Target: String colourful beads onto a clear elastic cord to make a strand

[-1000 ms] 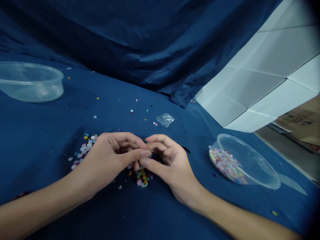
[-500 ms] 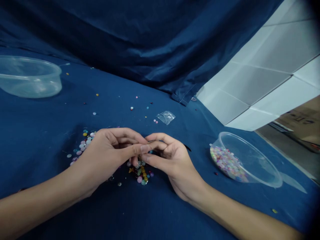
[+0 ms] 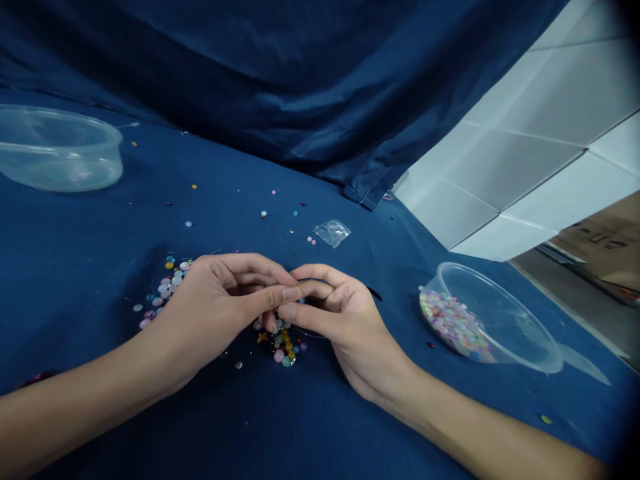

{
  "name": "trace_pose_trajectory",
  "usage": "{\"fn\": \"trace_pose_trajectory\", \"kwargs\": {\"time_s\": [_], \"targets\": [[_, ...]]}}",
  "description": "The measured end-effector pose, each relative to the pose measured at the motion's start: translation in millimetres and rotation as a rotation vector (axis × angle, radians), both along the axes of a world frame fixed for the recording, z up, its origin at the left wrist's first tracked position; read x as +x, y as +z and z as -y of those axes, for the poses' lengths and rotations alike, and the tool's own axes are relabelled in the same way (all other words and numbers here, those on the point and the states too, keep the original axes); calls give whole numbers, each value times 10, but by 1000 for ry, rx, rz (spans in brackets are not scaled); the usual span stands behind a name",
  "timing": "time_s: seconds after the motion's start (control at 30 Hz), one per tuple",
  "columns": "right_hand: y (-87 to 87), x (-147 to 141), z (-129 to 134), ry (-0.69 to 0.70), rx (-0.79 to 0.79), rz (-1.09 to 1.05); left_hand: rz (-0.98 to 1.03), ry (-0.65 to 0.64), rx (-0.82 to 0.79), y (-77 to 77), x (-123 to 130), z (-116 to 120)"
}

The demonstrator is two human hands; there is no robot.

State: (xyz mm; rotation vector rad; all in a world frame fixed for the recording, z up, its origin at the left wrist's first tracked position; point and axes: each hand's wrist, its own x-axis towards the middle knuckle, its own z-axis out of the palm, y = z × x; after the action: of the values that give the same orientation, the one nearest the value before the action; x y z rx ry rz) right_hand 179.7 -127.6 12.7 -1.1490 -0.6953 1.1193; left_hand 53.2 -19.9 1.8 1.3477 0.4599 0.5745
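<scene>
My left hand and my right hand meet fingertip to fingertip in the middle, both pinched closed. Whatever sits between the fingertips is too small and too hidden to name. Just below them is a cluster of coloured beads, amber, green, pink and purple, with a star-shaped one at its edge; I cannot tell whether they are strung. A thin curved line shows under my right fingers, and a dark pointed tip sticks out behind that hand. A pile of pale beads is partly hidden behind my left hand.
At the right, a clear tub holds many small beads. Another clear plastic tub stands far left. A small clear plastic bag and scattered beads lie on the blue cloth. White tiles border the back right.
The fingertips have shifted very slightly against each other. A thin curved line now shows below my right fingers. The tubs and loose beads stay in place.
</scene>
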Motion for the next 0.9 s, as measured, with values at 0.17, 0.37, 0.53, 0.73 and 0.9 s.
{"fn": "trace_pose_trajectory", "kwargs": {"time_s": [0.17,0.37,0.53,0.73,0.9], "targets": [[4,15,2,7,-33,-3,-12,-7,9,5,-4,-5],[12,13,-4,-13,-57,10,-20,-6,8,8,-25,8],[-4,14,1,-4,-49,72,-22,-1,11,6,-11,1],[-68,24,5,-9,-9,154,1,-13,20,-8,-12,-13],[-103,28,-4,-40,28,299,9,-18,17,8,-3,-6]]}}
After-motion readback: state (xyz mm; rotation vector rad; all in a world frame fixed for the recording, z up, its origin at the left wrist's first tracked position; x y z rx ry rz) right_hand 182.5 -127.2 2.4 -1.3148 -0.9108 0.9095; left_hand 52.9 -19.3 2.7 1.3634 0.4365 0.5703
